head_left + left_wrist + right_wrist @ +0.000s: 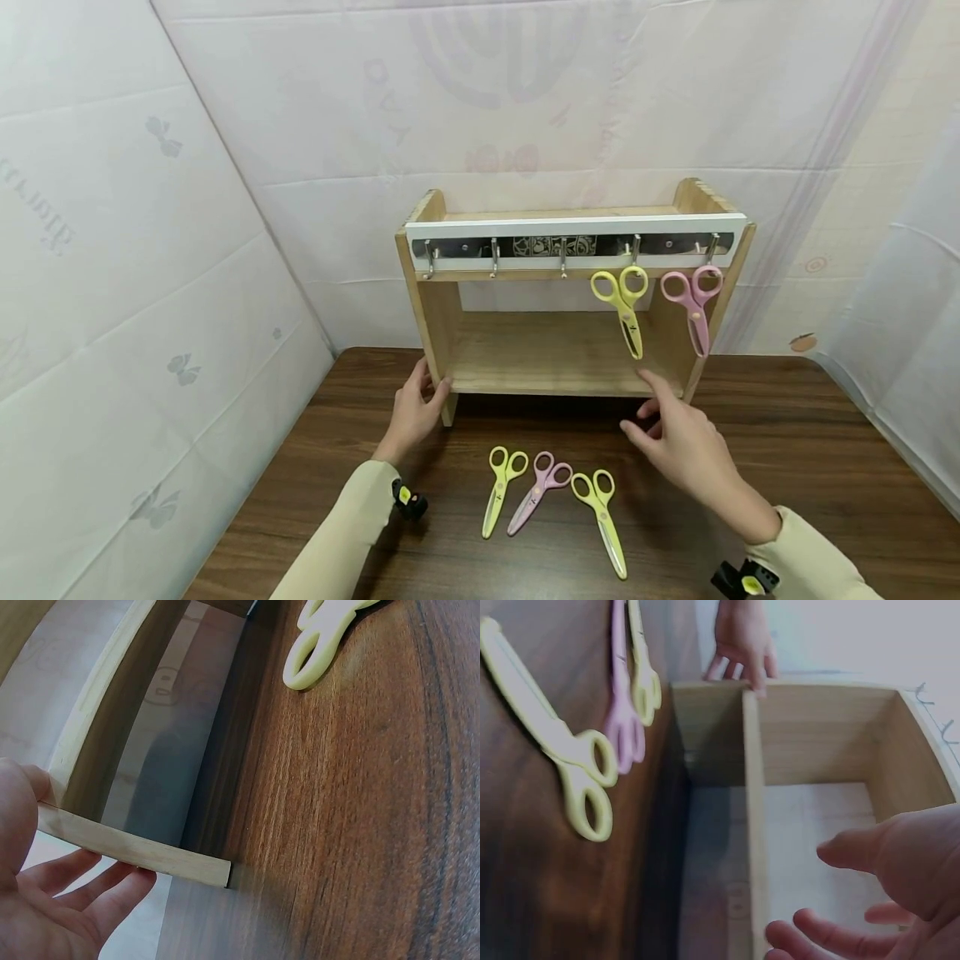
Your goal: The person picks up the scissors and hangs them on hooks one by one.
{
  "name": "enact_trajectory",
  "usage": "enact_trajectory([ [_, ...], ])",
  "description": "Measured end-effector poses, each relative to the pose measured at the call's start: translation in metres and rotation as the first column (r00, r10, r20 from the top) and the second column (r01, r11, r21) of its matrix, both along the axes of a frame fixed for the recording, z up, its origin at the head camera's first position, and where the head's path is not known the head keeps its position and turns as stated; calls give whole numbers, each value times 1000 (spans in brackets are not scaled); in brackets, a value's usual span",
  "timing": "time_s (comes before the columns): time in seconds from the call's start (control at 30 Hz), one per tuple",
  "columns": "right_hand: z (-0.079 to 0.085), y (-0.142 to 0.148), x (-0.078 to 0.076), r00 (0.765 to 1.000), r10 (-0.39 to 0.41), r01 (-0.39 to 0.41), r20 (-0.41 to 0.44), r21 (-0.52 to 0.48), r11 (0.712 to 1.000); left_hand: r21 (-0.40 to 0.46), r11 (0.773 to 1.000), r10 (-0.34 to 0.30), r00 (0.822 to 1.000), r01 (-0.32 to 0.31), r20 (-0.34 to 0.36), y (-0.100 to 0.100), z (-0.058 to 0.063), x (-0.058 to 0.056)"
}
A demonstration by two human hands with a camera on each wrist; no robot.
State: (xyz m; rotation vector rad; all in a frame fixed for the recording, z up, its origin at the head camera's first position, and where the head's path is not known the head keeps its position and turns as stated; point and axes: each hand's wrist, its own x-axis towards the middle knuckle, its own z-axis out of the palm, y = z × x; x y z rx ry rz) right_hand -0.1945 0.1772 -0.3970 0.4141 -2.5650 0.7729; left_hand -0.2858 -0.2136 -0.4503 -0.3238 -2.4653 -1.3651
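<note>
My left hand [414, 410] holds the lower left side of a small wooden shelf [555, 350]. In the left wrist view its thumb is at the front edge and its fingers [124, 889] lie along the outer face of the side panel. My right hand [686, 437] is in front of the shelf's lower right, fingers spread and nothing in it. Just above its fingertips, yellow scissors [628, 312] hang from a hook, and pink scissors [694, 308] hang from the rightmost hook.
On the dark wood table [300, 500] lie yellow scissors [502, 492], pink scissors [538, 493] and more yellow scissors [600, 521] in front of the shelf. A white hook rail [480, 227] spans the shelf's top front; its three left hooks are bare. Pale cloth walls [337, 125] stand behind and beside.
</note>
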Motion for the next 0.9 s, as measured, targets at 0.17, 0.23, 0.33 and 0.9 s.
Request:
enact_trajectory([
  [0.17, -20, -6, 12, 998, 21, -25, 59, 71, 997, 5, 1000, 1, 1000, -1, 12, 0, 0, 0],
  [0.23, -27, -8, 17, 995, 28, -37, 99, 89, 995, 7, 1000, 3, 1000, -3, 18, 0, 0, 0],
  [0.33, -37, -12, 25, 985, 32, -54, 168, 123, 991, 11, 1000, 2, 1000, -3, 20, 0, 0, 0],
  [0.9, -66, -26, 44, 937, 33, -120, 347, 231, 966, 19, 1000, 3, 1000, -3, 13, -1, -1, -2],
])
